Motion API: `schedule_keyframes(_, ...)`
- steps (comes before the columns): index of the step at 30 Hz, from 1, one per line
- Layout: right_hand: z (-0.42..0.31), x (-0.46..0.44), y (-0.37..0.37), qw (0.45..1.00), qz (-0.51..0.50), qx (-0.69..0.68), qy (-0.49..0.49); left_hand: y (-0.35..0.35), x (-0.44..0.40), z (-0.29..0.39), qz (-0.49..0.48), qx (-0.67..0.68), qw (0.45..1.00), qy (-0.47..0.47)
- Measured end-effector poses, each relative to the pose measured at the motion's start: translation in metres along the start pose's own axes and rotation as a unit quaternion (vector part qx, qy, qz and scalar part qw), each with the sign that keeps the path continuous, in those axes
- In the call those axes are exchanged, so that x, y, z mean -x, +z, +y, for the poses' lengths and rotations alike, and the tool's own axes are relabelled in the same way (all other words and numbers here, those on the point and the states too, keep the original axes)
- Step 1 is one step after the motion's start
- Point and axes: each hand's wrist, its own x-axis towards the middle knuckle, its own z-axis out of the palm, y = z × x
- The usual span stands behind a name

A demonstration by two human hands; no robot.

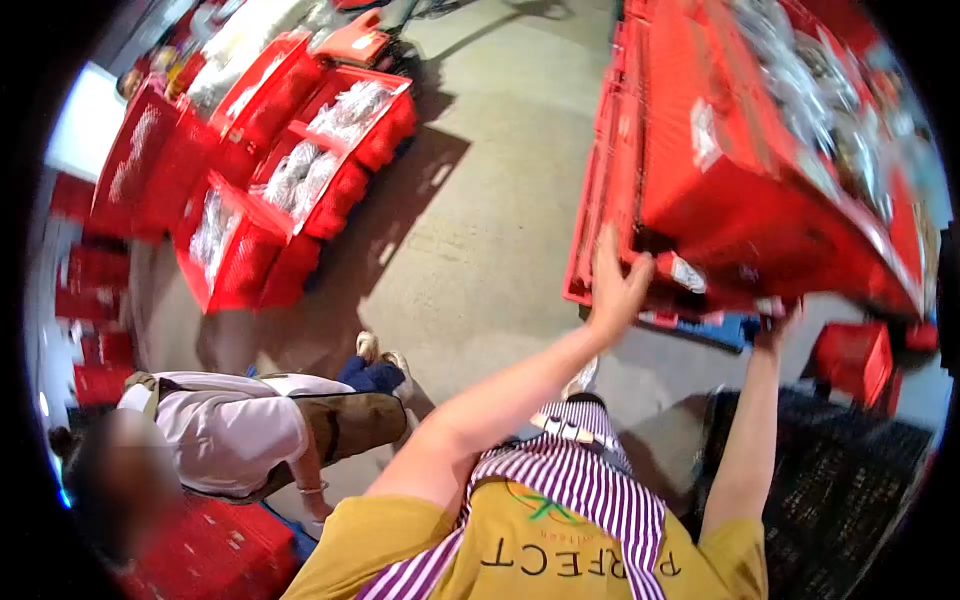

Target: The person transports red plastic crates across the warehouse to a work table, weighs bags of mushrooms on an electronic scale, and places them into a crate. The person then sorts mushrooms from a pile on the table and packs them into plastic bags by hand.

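Note:
A large red plastic crate (690, 150) sits at the upper right on a stack of red crates, holding clear plastic bags (800, 80). My left hand (618, 290) grips its near left corner, with the thumb apart from the raised fingers. Farther right, my right hand (780, 325) is at the crate's lower near edge, its fingers partly hidden by the crate. A pale label (704, 135) is stuck to the crate's side. Beneath the stack shows a blue base (705, 328).
Red crates with bagged grey items (300, 175) stand at upper left. A co-worker in a light shirt (230, 430) is at lower left beside another red crate (215, 550). Dark crates (815, 480) stand at lower right, near a small red bin (852, 362). Concrete floor (490, 200) runs between the stacks.

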Motion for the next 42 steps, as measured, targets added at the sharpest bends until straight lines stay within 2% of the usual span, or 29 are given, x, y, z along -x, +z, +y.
schedule_keyframes(1,-0.002,0.006,0.009,0.999,0.028,0.026,0.021,0.001,0.016,-0.003,0.010,0.057,0.998,-0.008)
schedule_keyframes(2,-0.004,0.012,0.019,0.996,0.055,0.052,0.044,-0.014,0.022,0.009,0.010,0.044,0.999,-0.018)
schedule_keyframes(3,-0.020,0.029,0.048,0.994,0.007,0.058,0.091,-0.017,0.021,0.004,0.011,0.039,0.999,-0.015)
schedule_keyframes(5,0.002,-0.008,0.023,0.991,0.024,0.084,0.103,-0.021,0.026,0.005,0.011,0.055,0.998,-0.037)
schedule_keyframes(6,0.008,-0.045,-0.017,0.984,0.022,0.081,0.159,-0.020,0.029,0.002,0.017,0.052,0.998,-0.027)
schedule_keyframes(7,-0.003,-0.022,0.008,0.980,0.081,0.134,0.121,-0.015,0.029,0.000,0.021,0.046,0.999,-0.016)
schedule_keyframes(8,0.001,-0.022,-0.011,0.978,0.079,0.134,0.136,-0.025,0.027,-0.004,-0.001,0.048,0.999,-0.007)
schedule_keyframes(9,0.001,-0.017,-0.004,0.979,0.124,0.103,0.123,-0.031,0.026,-0.001,-0.015,0.045,0.999,-0.005)
schedule_keyframes(15,0.004,-0.024,-0.010,0.985,0.058,0.109,0.122,-0.030,-0.006,-0.003,0.015,0.073,0.997,0.004)
schedule_keyframes(17,0.003,-0.015,-0.002,0.985,0.080,0.111,0.105,-0.028,-0.016,-0.001,0.005,0.075,0.997,0.005)
schedule_keyframes(19,-0.002,-0.005,0.007,0.990,0.046,0.064,0.116,-0.015,-0.025,-0.005,0.010,0.069,0.998,-0.001)
schedule_keyframes(20,0.005,-0.039,-0.027,0.984,0.065,0.116,0.115,-0.009,-0.030,-0.009,0.013,0.060,0.998,-0.008)
schedule_keyframes(22,0.006,-0.042,-0.026,0.989,0.056,0.087,0.108,-0.001,-0.038,-0.012,0.024,0.061,0.998,-0.004)
schedule_keyframes(24,0.005,-0.014,-0.002,0.990,0.056,0.078,0.102,0.006,-0.042,-0.015,0.023,0.062,0.998,-0.001)
schedule_keyframes(27,0.014,-0.053,-0.042,0.991,0.018,0.067,0.115,0.008,-0.043,-0.016,0.017,0.056,0.998,0.008)
schedule_keyframes(28,0.015,-0.056,-0.048,0.991,0.023,0.065,0.115,0.007,-0.043,-0.016,0.013,0.053,0.998,0.008)
schedule_keyframes(30,0.004,-0.013,0.001,0.984,0.122,0.074,0.108,0.009,-0.043,-0.018,0.010,0.054,0.998,0.017)
schedule_keyframes(36,0.008,-0.031,-0.020,0.983,0.097,0.090,0.129,0.001,-0.047,-0.018,-0.037,0.060,0.997,0.019)
schedule_keyframes(37,0.014,-0.053,-0.043,0.982,0.099,0.092,0.129,0.000,-0.048,-0.019,-0.053,0.061,0.996,0.021)
schedule_keyframes(39,0.014,-0.052,-0.041,0.991,-0.025,0.046,0.124,0.000,-0.049,-0.020,-0.052,0.065,0.996,0.027)
schedule_keyframes(40,0.016,-0.051,-0.040,0.991,0.052,0.081,0.095,-0.001,-0.049,-0.021,-0.050,0.067,0.996,0.033)
schedule_keyframes(42,0.005,-0.015,0.009,0.991,0.056,0.085,0.092,0.001,-0.049,-0.023,-0.048,0.067,0.996,0.038)
